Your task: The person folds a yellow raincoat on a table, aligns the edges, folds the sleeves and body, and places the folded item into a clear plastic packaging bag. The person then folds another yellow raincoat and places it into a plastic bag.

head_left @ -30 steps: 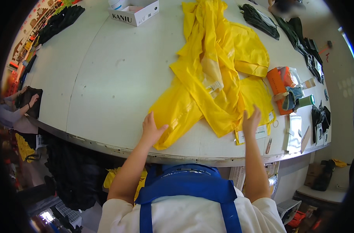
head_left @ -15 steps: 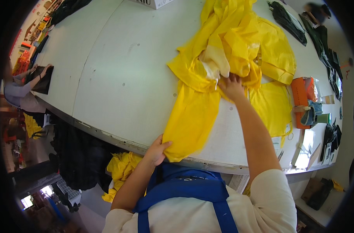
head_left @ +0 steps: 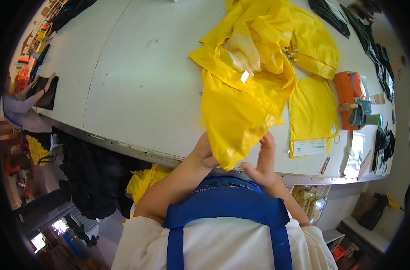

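A yellow rain jacket lies crumpled on the table, its pale lining and a small white tag showing. One part of it comes down to a point over the table's near edge. My left hand is closed on the left side of that hanging part, its fingertips partly hidden behind the yellow fabric. Just right of the same part is my right hand, fingers apart and thumb toward the fabric, holding nothing that I can see. Right of the jacket lies a flat yellow pouch with a printed white label.
An orange box, a green roll and a small cutter lie on the table at the right. Dark folded garments lie at the far right. A co-worker handles black material at the far left.
My right hand has come back from the middle of the jacket to its near end. My left hand has moved right and up, drawing the fabric together into a raised, bunched point.
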